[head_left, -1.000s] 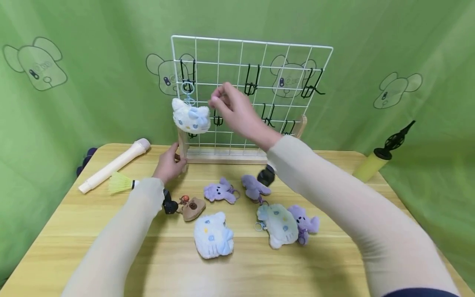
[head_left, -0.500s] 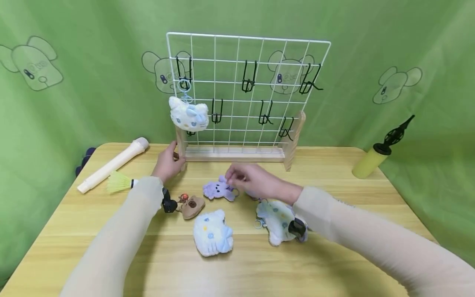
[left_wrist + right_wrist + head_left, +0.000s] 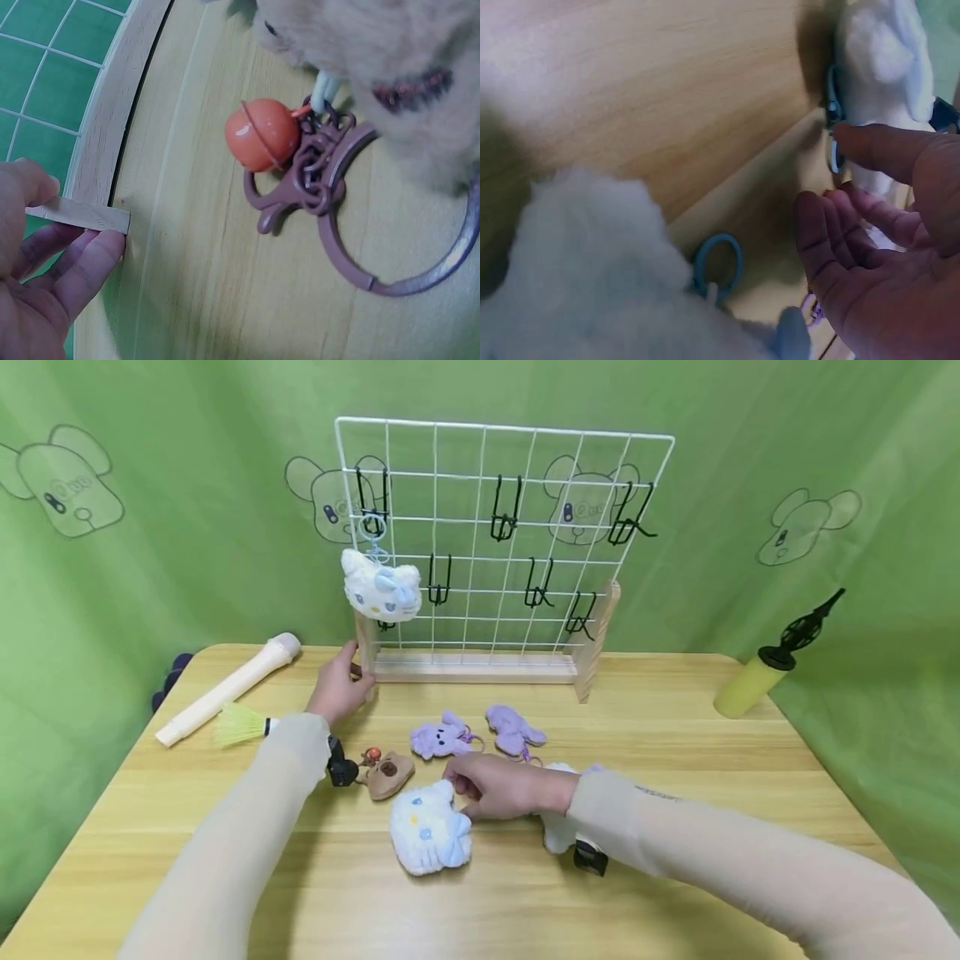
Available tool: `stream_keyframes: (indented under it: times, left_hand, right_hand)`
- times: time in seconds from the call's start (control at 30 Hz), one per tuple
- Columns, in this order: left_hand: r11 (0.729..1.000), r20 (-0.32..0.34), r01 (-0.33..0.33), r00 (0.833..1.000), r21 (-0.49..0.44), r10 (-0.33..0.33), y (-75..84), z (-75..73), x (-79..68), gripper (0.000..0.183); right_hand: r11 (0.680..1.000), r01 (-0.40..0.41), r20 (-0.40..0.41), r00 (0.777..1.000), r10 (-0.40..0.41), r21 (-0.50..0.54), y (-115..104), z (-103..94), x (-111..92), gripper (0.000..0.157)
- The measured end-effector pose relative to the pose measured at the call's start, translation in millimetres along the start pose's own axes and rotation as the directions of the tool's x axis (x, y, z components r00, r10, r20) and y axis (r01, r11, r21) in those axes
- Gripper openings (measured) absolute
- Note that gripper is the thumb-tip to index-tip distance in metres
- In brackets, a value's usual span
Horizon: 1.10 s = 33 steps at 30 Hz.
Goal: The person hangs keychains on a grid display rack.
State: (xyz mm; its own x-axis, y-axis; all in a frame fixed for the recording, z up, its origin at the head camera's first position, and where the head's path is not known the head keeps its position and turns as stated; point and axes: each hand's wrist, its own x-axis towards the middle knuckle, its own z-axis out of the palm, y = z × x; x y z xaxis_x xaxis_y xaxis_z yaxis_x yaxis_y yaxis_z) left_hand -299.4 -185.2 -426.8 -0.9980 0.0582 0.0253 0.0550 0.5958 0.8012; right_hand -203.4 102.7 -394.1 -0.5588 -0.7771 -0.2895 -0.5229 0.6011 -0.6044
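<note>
Table (image 3: pixel 337 906) carries the white wire grid rack (image 3: pixel 476 670), left hand (image 3: pixel 337 689) clamped on its left foot (image 3: pixel 90 214), thumb one side, fingers the other. In front of the rack, right hand (image 3: pixel 498 785), thumb and fingertips apart, is at a white cat plush (image 3: pixel 429 831); a second, the hung cat plush (image 3: pixel 381 589), is on the rack's upper-left hook. Closer in front of the rack: two purple plush keychains (image 3: pixel 438 739), brown plush keychain (image 3: pixel 390 775); right thumb at blue clasp (image 3: pixel 832 97), contact unclear.

Long cream sleeves (image 3: pixel 690 829), black wrist cameras (image 3: pixel 342 770), dark marking (image 3: pixel 656 793)
</note>
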Motion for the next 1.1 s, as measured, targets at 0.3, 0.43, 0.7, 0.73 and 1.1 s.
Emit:
stream_keyframes:
  times: [0.3, 0.43, 0.7, 0.73, 1.1]
  left_hand:
    - [1.000, -0.006, -0.001, 1.000, 0.002, 0.001, 2.8, 0.3, 0.5, 0.071]
    - [1.000, -0.012, -0.011, 1.000, 0.003, 0.011, 2.4, -0.4, 1.0, 0.070]
    - [1.000, -0.010, -0.012, 1.000, 0.008, 0.012, 2.3, -0.3, 0.8, 0.070]
    - [1.000, -0.010, -0.012, 1.000, 0.009, 0.012, 2.1, -0.3, 0.7, 0.070]
    - [1.000, -0.014, -0.014, 1.000, 0.009, 0.014, 0.5, 1.0, 0.8, 0.069]
  right_hand:
    - [0.998, 0.044, -0.014, 0.999, -0.045, -0.047, 2, 7.6, 12, 0.026]
    - [0.998, 0.024, -0.011, 1.000, -0.025, -0.061, 1, 7.5, 12, 0.023]
    - [0.999, -0.041, -0.015, 0.999, 0.040, -0.019, -1, 6.8, 9, 0.025]
    - [0.999, -0.047, -0.015, 0.999, 0.047, -0.001, -1, 6.5, 9, 0.024]
    - [0.993, -0.035, 0.016, 0.999, 0.034, 0.113, 8, -1.1, -2, 0.005]
